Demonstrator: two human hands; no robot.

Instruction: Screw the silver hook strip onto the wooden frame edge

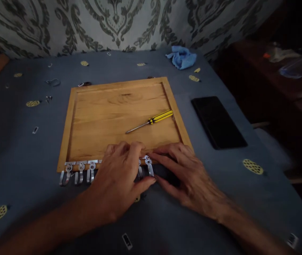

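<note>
A wooden tray (119,106) with a raised rim lies on the table. Along its near edge runs a metal hook rail (92,163) with several J-shaped hooks hanging toward me. My left hand (121,173) covers the middle of the rail, its fingers curled over the tray's edge and the thumb by the rightmost visible hook (149,165). Around the right end of the rail, my right hand (185,173) has its index finger at the hook's top and its thumb at the lower tip. A yellow-and-black screwdriver (151,121) rests inside the tray. The rail's middle is hidden under my left hand.
To the right of the tray lies a black phone-like slab (218,122). A crumpled blue cloth (182,57) sits at the back. Several small screws (48,99) and a loose metal piece (53,82) are at left on the patterned blue tablecloth (15,141). A patterned curtain (113,24) hangs behind.
</note>
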